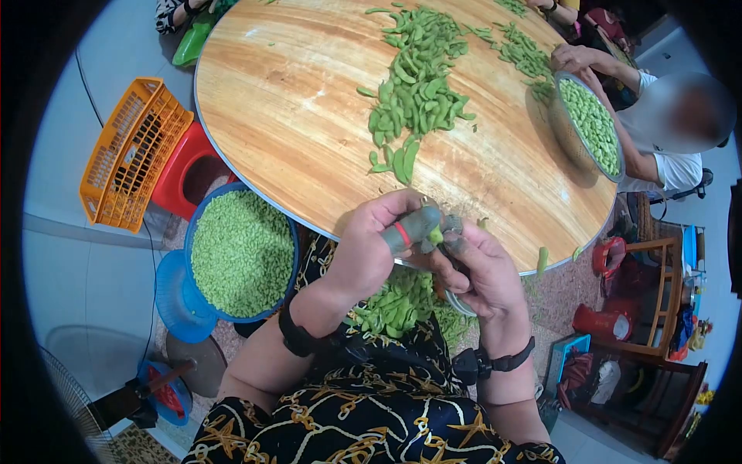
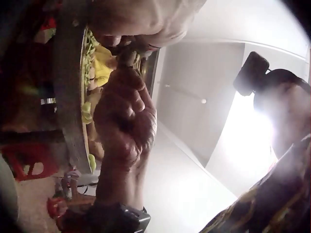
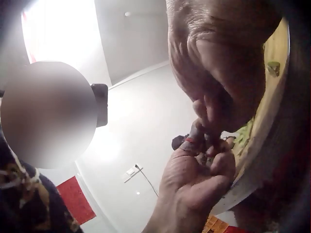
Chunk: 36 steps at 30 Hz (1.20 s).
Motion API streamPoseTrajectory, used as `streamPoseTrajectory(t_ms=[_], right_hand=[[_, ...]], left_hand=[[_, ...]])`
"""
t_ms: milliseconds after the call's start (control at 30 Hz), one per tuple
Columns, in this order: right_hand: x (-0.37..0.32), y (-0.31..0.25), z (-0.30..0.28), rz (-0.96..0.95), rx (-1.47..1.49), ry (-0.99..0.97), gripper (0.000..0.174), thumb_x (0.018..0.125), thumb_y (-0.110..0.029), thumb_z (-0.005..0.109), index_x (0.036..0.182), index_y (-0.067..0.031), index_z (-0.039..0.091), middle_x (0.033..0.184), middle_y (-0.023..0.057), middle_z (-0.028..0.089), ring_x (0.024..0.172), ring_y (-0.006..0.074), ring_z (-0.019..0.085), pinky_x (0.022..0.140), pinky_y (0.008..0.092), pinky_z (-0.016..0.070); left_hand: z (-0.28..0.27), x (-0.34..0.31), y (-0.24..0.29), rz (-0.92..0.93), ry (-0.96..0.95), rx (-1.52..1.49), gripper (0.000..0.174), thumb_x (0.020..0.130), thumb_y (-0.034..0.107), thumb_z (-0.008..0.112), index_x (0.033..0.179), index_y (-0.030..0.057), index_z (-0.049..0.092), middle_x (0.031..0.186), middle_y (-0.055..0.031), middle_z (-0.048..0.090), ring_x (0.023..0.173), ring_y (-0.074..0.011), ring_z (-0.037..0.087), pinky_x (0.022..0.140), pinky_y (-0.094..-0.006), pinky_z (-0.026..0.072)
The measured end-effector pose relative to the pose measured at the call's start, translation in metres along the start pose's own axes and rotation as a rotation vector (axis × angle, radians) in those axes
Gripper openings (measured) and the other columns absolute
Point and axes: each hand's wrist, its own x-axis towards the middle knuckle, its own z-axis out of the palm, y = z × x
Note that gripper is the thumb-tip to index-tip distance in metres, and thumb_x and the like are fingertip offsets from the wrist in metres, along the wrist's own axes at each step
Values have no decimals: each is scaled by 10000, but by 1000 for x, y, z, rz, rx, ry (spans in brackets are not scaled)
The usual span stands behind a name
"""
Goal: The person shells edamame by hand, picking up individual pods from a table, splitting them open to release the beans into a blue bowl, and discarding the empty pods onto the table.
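Pod (image 1: 435,234): head view first. Small green thing just off the near edge of the table (image 1: 294,147), pinched between both hands above the lap.
Left hand (image 1: 363,259): fingers curled, thumb in a grey cover (image 1: 413,226) with a red band, pressing on the pod from the left.
Right hand (image 1: 483,274): fingers curled in narrow, with dark-stained tips on the pod's other side. The two hands meet at the tips.
Heap (image 1: 398,303): loose pods on the lap, right under the hands.
Pile (image 1: 417,85): long run of pods up the middle of the table, well apart from the hands.
Basin (image 1: 189,247): blue, full of shelled beans (image 1: 242,254). It sits just left of the left forearm, lower than the table.
Basket (image 1: 131,155): orange, beside a red stool (image 1: 182,166), left of the table.
Far side: another person's hand (image 1: 570,58) is at a tilted colander (image 1: 558,127) of beans by the table's right edge.
Left wrist view: left hand (image 2: 146,19) looms at the top and right hand (image 2: 124,121) sits below it with fingers bunched tight. The tips meet up near the table rim (image 2: 65,97). Honestly can't make out the pod here, it's too dark.
Right wrist view: right hand (image 3: 218,63) fills the top and left hand (image 3: 194,187) comes up from below. The cover (image 3: 194,139) and its red band poke into the pinch. The pod is hidden between the fingertips, and the table edge (image 3: 272,97) runs down the right.
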Motion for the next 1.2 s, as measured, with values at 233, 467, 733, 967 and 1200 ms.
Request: streamPoseTrajectory(t_ms=[233, 467, 733, 967, 1200], right_hand=[[6, 12, 11, -192, -501, 194, 152, 929, -133, 454, 890, -36, 564, 633, -20, 506, 486, 17, 387, 429, 168, 294], [11, 8, 9, -180, -371, 226, 127, 919, -130, 480, 912, -37, 566, 616, -32, 490, 478, 17, 375, 420, 164, 278], [16, 5, 12, -69, -157, 102, 142, 920, -153, 496, 925, -22, 552, 572, -40, 463, 424, 12, 317, 391, 160, 241], [23, 10, 7, -265, -452, 142, 151, 875, -116, 546, 973, -3, 562, 628, -18, 526, 484, 44, 435, 449, 171, 340], [22, 11, 29, -592, -1169, 409, 130, 809, -23, 587, 933, 14, 586, 735, 11, 605, 657, 72, 550, 591, 217, 445]], left_hand=[[6, -3, -3, 35, 59, 215, 136, 835, 82, 614, 941, 37, 542, 825, 17, 559, 684, -26, 487, 623, -186, 429], [-3, -2, 0, 175, 41, 381, 220, 822, 49, 631, 1023, 18, 545, 903, -19, 593, 783, -50, 557, 671, -199, 474], [-15, -9, 15, 11, -38, 269, 348, 840, 37, 604, 1177, 13, 516, 961, -14, 602, 841, -72, 573, 724, -214, 493], [-19, -7, 25, -61, -23, 228, 324, 819, 25, 615, 1133, 17, 536, 908, 4, 581, 699, -29, 535, 559, -151, 421], [-15, -5, 16, -48, 64, 194, 277, 823, 18, 612, 1094, 19, 556, 907, -3, 590, 726, -37, 547, 595, -156, 436]])
